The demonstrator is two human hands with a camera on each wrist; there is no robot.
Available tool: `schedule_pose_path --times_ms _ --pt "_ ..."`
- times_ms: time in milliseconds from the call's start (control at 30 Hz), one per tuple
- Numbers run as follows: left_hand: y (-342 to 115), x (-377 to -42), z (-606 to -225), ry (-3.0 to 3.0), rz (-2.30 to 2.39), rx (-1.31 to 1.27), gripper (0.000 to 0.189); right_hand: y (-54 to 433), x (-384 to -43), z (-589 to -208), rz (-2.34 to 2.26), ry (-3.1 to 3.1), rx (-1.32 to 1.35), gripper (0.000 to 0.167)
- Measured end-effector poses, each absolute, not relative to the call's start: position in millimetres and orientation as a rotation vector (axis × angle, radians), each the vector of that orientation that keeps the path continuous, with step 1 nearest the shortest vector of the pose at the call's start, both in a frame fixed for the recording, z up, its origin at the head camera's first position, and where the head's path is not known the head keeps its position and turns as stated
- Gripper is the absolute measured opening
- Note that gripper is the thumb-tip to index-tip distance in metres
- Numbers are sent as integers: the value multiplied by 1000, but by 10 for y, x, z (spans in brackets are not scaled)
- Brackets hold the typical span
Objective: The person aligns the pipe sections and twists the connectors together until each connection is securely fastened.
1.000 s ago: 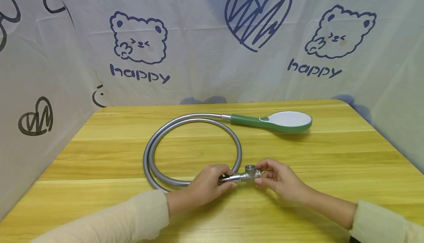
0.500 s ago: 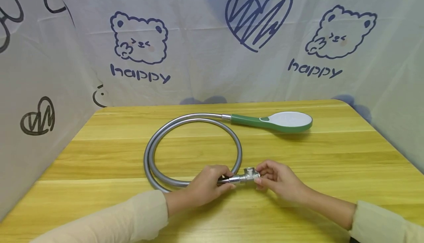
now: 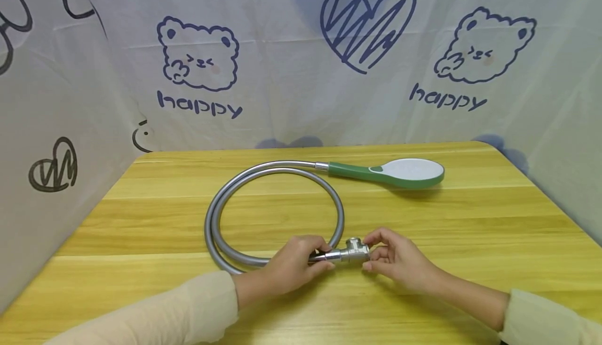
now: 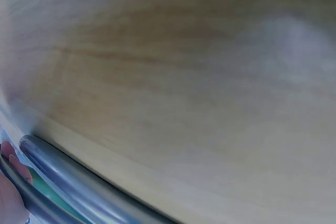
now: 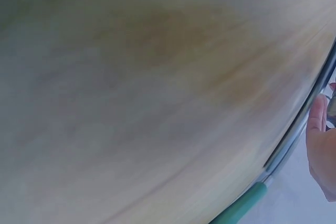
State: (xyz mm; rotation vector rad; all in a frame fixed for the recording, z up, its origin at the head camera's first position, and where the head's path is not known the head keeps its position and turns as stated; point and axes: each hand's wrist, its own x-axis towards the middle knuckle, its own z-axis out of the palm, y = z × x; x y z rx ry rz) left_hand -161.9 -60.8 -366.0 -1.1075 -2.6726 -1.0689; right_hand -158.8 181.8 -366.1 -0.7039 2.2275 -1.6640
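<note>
My left hand grips the metal end of the grey shower hose between thumb and fingers. Joined to that end is a silvery tee-shaped pipe fitting, one round branch pointing up. At the fitting's right end, my right hand holds it with thumb and fingertips, the index finger at the upper edge and the thumb low. In the right wrist view, part of this hand shows beside the fitting. The hose lies in loops and runs to a green shower head with a white face.
A wooden-look table carries everything. The shower head lies towards its back right. White cloth with drawn bears and hearts hangs behind and at both sides. The left wrist view shows mostly blurred table, with the hose at lower left.
The fitting has turned a little, its upright branch sitting slightly lower than before. My right fingers have shifted on its end, the thumb moving down. My left hand keeps its place on the hose end.
</note>
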Motion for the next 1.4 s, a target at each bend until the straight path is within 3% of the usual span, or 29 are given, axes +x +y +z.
schedule_pose_path --times_ms 567,1400 --pt "-630 -1615 -3662 -2685 -1041 -1131 17 1809 -1594 -3704 -1679 2197 -847 29" --pt "-722 -1604 -3702 -2684 -1016 -1186 18 1747 -1555 -3705 -1668 2153 -776 28"
